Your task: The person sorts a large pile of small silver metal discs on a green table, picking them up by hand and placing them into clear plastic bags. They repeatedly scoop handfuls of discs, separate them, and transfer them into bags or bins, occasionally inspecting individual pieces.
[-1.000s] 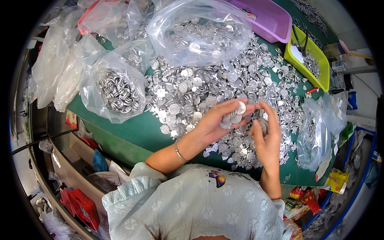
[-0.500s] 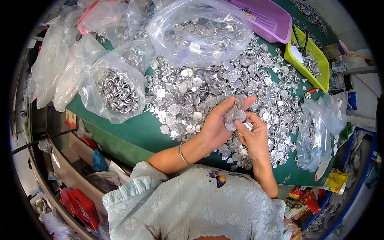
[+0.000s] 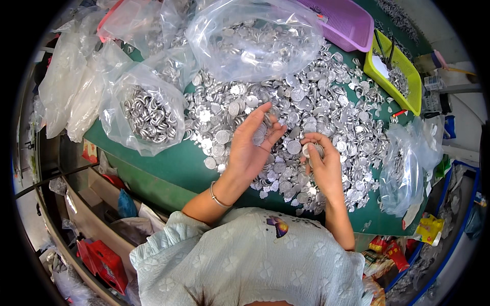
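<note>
A wide heap of small silver metal pieces (image 3: 347, 153), many round like coins, covers the middle of the green table (image 3: 130, 166). Over its near left part is my left hand (image 3: 247, 145), palm turned up and inward, fingers curled round some silver coin-shaped discs (image 3: 260, 133). My right hand (image 3: 325, 166) is to its right, thumb and fingers closed on a few similar discs (image 3: 315, 151). The hands are apart, with loose discs lying on the heap between them. How many pieces the left hand holds is partly hidden by its fingers.
A clear bag of ring-like pieces (image 3: 149, 115) lies left; a larger clear bag (image 3: 255, 38) sits behind the heap. Far right are a purple basket (image 3: 352, 30) and a yellow-green basket (image 3: 414, 86) with pliers-like handles. Another plastic bag (image 3: 400, 173) lies right.
My hands were together over the heap and are now apart. The left has moved left with its discs; the right stays near its place, still holding discs.
</note>
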